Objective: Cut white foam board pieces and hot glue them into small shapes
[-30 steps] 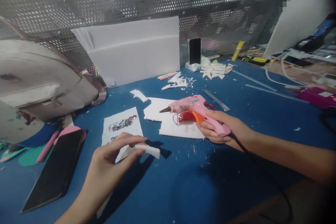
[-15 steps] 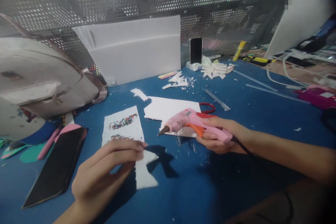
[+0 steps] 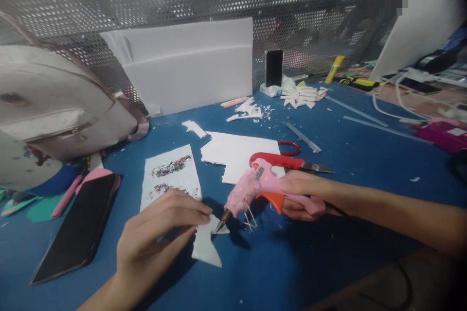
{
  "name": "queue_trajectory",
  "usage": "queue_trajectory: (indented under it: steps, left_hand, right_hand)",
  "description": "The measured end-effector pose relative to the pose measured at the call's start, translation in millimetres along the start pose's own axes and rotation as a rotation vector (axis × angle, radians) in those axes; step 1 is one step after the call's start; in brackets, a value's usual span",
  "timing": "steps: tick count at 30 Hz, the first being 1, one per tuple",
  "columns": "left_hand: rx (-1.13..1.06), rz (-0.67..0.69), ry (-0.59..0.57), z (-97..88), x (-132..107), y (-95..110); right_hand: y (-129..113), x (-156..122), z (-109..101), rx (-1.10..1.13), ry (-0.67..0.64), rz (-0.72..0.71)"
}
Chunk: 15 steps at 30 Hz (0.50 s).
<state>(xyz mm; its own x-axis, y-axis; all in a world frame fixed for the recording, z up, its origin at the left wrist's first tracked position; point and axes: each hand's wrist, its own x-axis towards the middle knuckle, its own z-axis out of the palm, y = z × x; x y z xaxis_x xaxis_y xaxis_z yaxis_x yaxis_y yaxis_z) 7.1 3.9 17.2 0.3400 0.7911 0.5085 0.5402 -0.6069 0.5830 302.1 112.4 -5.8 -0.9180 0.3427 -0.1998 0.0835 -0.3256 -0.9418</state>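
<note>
My right hand (image 3: 301,194) is wrapped round a pink hot glue gun (image 3: 251,184) with an orange trigger. The gun's metal nozzle points down and left, its tip at the edge of a small cut white piece (image 3: 207,243). My left hand (image 3: 164,233) pinches the upper part of that piece between thumb and fingers. Just beyond my left hand lies a white sheet (image 3: 153,155) with two patches of multicoloured glitter. Behind the glue gun are a larger white board (image 3: 237,150) and red-handled scissors (image 3: 277,159), partly covered by the gun.
A dark phone-like slab (image 3: 78,233) and a pale backpack (image 3: 65,112) occupy the left. White scraps (image 3: 248,109), a glue stick (image 3: 304,137) and a standing phone (image 3: 274,69) are farther back. A large white panel (image 3: 189,68) leans against the perforated metal screen.
The glue gun has tilted down and its nozzle has come to the white piece, uncovering the scissors. My left hand has shifted slightly right with the piece.
</note>
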Motion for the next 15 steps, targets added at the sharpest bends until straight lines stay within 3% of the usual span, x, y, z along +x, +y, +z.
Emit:
queue_trajectory:
  steps: [4, 15]
  left_hand:
    - [-0.039, -0.014, -0.011, -0.1, -2.0, -3.5]
    - [-0.061, 0.119, -0.002, -2.6, 3.8, -4.1]
  right_hand:
    - [-1.0, -0.7, 0.9, -0.032, 0.032, 0.028]
    - [1.7, 1.1, -1.0, -0.040, 0.006, -0.003]
